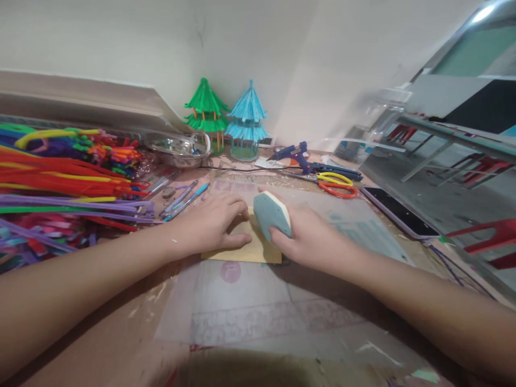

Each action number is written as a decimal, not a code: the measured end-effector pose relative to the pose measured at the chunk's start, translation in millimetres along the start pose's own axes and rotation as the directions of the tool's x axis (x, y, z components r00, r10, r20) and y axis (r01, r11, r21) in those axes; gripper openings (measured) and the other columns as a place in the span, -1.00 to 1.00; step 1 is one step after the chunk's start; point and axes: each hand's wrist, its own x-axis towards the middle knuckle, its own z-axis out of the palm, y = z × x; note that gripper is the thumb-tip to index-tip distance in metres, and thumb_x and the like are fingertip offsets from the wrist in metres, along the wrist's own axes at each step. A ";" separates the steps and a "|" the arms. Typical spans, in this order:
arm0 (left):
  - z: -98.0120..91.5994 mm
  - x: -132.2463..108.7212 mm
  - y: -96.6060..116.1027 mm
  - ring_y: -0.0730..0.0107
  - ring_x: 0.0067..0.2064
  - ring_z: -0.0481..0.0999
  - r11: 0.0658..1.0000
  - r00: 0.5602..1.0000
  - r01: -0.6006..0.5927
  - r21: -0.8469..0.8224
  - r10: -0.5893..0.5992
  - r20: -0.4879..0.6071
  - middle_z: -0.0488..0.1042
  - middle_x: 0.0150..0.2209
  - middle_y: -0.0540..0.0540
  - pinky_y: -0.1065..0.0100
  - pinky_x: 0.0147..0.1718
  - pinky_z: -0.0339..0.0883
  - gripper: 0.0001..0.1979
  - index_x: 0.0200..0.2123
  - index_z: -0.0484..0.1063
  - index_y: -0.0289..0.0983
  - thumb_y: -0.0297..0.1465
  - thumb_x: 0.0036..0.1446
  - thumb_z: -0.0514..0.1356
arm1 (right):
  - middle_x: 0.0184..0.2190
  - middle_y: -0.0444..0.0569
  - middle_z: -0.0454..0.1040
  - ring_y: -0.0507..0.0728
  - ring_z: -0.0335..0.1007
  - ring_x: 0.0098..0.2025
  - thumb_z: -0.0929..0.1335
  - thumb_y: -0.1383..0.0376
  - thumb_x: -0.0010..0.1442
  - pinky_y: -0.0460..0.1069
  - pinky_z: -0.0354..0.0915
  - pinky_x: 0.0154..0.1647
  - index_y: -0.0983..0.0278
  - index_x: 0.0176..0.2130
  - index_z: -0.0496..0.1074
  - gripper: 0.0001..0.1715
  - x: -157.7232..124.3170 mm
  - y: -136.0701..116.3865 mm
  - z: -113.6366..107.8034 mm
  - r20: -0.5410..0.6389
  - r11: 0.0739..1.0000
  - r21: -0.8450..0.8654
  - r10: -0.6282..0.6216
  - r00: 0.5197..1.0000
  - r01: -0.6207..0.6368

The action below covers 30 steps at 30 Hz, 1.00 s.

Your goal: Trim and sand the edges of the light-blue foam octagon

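A blue-grey many-sided flat piece with a pale edge [269, 216] is held tilted up in my right hand [308, 231], the thumb on its face and the fingers behind it. Below it a yellow sheet [242, 251] lies on a translucent plastic sheet [258, 301]. My left hand [220, 224] rests on the yellow sheet's left part, thumb and fingers apart, with nothing between them.
Coloured pipe cleaners [60, 172] fill the left side, with pens [187, 200] beside them. Behind stand a metal bowl [177, 153], a green pagoda model [205, 110], a blue one [247, 121], a glue gun [294, 155] and scissors [336, 185]. A phone [397, 209] lies right.
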 end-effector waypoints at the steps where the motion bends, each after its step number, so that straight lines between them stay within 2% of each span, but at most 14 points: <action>1: 0.5 -0.1 0.1 0.14 -0.07 0.41 1.000 1.000 -0.003 0.000 0.003 0.003 0.44 -0.11 -0.14 0.17 -0.10 0.26 -0.69 -0.19 0.38 -0.27 -0.17 0.10 0.17 | -0.26 0.08 0.57 0.20 0.47 -0.34 0.24 0.28 0.12 0.05 0.34 -0.30 0.30 0.23 0.18 -0.32 1.0 0.0 0.3 0.007 1.000 -0.008 0.004 1.000 -0.004; 6: 1.8 -0.7 0.4 0.09 -0.02 0.40 0.999 1.000 0.016 0.038 -0.017 0.014 0.42 -0.07 -0.16 0.15 -0.08 0.24 -0.67 -0.18 0.38 -0.28 -0.16 0.10 0.18 | -0.18 0.17 0.55 0.29 0.48 -0.22 0.22 0.31 0.12 0.10 0.34 -0.25 0.35 0.25 0.15 -0.30 17.1 5.8 7.7 -0.143 0.996 -0.079 0.025 0.989 -0.036; 12: 0.4 -2.7 2.9 0.15 -0.07 0.41 1.000 1.000 -0.001 0.012 0.001 0.010 0.42 -0.11 -0.14 0.18 -0.09 0.25 -0.72 -0.18 0.36 -0.28 -0.21 0.13 0.16 | -0.25 0.12 0.57 0.24 0.48 -0.33 0.22 0.30 0.12 0.07 0.34 -0.32 0.33 0.24 0.18 -0.31 5.4 -2.3 3.3 0.001 0.996 -0.084 0.016 1.000 -0.016; 15: 0.8 -2.7 2.9 0.12 -0.03 0.39 0.999 1.000 0.011 0.031 -0.012 0.019 0.41 -0.07 -0.16 0.16 -0.06 0.24 -0.70 -0.17 0.36 -0.28 -0.19 0.13 0.17 | -0.22 0.16 0.56 0.27 0.48 -0.29 0.22 0.31 0.11 0.09 0.33 -0.28 0.35 0.21 0.21 -0.33 12.2 1.0 6.0 -0.080 0.990 -0.125 0.052 0.995 -0.062; 18: 1.1 -2.6 2.5 0.10 -0.01 0.39 0.999 1.000 0.019 0.032 -0.020 0.016 0.41 -0.07 -0.16 0.16 -0.06 0.25 -0.67 -0.16 0.36 -0.28 -0.17 0.12 0.18 | -0.21 0.14 0.56 0.24 0.47 -0.24 0.22 0.35 0.10 0.06 0.33 -0.24 0.36 0.15 0.28 -0.40 16.0 3.7 7.5 -0.139 0.993 -0.114 -0.002 0.990 -0.014; 21: 0.9 -2.9 2.9 0.14 -0.05 0.40 1.000 1.000 0.000 0.020 0.000 0.007 0.42 -0.09 -0.15 0.17 -0.06 0.26 -0.71 -0.17 0.35 -0.28 -0.20 0.13 0.16 | -0.26 0.07 0.57 0.20 0.47 -0.28 0.23 0.34 0.11 0.03 0.32 -0.27 0.31 0.15 0.27 -0.40 9.0 0.6 5.0 -0.065 0.997 -0.071 -0.033 0.997 0.028; 23: 0.8 -3.1 3.4 0.14 -0.05 0.40 1.000 1.000 -0.008 0.024 0.007 0.007 0.41 -0.09 -0.16 0.17 -0.06 0.25 -0.72 -0.18 0.35 -0.29 -0.21 0.14 0.15 | -0.28 0.08 0.57 0.22 0.48 -0.32 0.24 0.32 0.10 0.04 0.33 -0.29 0.31 0.21 0.22 -0.34 7.5 -1.3 3.8 -0.026 0.996 -0.084 0.019 0.999 -0.021; 26: 0.8 -2.9 4.0 0.12 -0.03 0.40 0.999 1.000 0.012 0.045 -0.012 0.013 0.41 -0.08 -0.16 0.17 -0.07 0.25 -0.70 -0.17 0.36 -0.28 -0.20 0.13 0.15 | -0.25 0.15 0.57 0.27 0.49 -0.29 0.24 0.32 0.11 0.09 0.33 -0.28 0.35 0.25 0.16 -0.30 13.9 -0.7 3.7 -0.072 0.987 -0.134 0.077 0.994 -0.086; 28: 0.7 -3.0 4.4 0.12 -0.03 0.40 0.999 1.000 0.024 0.046 -0.024 0.008 0.41 -0.09 -0.15 0.17 -0.08 0.25 -0.71 -0.18 0.36 -0.27 -0.19 0.12 0.16 | -0.19 0.17 0.56 0.28 0.49 -0.24 0.23 0.34 0.12 0.09 0.32 -0.24 0.34 0.26 0.15 -0.29 15.2 -1.0 2.8 -0.095 0.991 -0.124 0.044 0.994 -0.056; 30: 0.4 -3.4 4.8 0.14 -0.05 0.41 0.999 1.000 0.018 0.035 -0.018 0.002 0.42 -0.11 -0.15 0.18 -0.08 0.25 -0.74 -0.20 0.36 -0.27 -0.22 0.13 0.16 | -0.17 0.15 0.56 0.25 0.49 -0.24 0.23 0.35 0.12 0.07 0.32 -0.24 0.32 0.26 0.15 -0.29 10.1 -3.6 1.2 -0.051 0.995 -0.095 -0.005 0.999 0.000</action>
